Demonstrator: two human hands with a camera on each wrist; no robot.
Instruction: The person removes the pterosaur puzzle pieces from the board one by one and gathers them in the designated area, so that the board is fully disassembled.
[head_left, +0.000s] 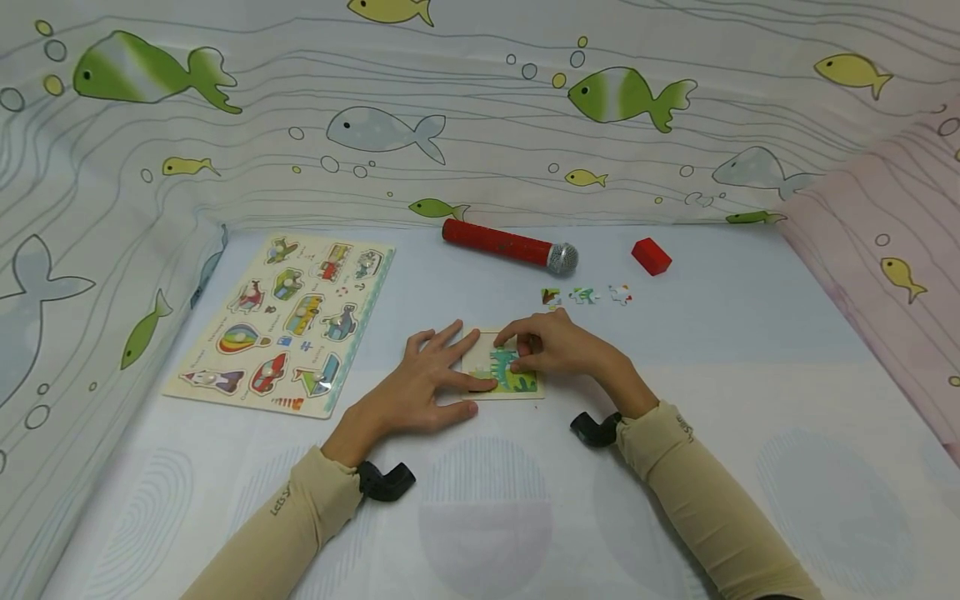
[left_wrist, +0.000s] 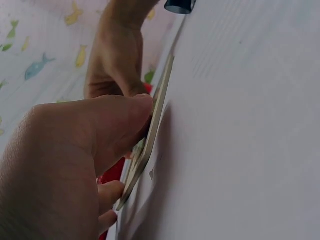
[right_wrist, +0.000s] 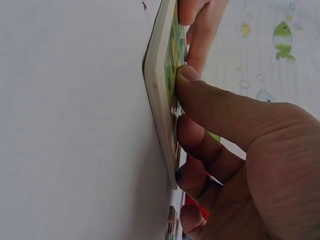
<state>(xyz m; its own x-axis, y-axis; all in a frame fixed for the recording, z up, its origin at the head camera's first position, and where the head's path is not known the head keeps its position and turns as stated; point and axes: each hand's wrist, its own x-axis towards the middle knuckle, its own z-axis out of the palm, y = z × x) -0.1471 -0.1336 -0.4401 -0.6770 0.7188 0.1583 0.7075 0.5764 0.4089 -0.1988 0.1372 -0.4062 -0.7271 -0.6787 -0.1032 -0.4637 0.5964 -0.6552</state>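
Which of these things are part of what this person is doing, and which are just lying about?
In the job:
small puzzle, touched by the left hand and right hand
three loose pieces, probably belonging to it

Just lying about:
big puzzle
microphone
red block

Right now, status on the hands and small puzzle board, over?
Left hand spread, touching small puzzle board. Right hand touching it too. Three loose pieces beyond; no obstruction visible.

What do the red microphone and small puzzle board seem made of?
Small puzzle board: probably matte wood or fibreboard, given its thick, pale edge.
Red microphone: solid red, low-shine body, perhaps plastic or painted metal; its silvery, grainy head suggests metal mesh.
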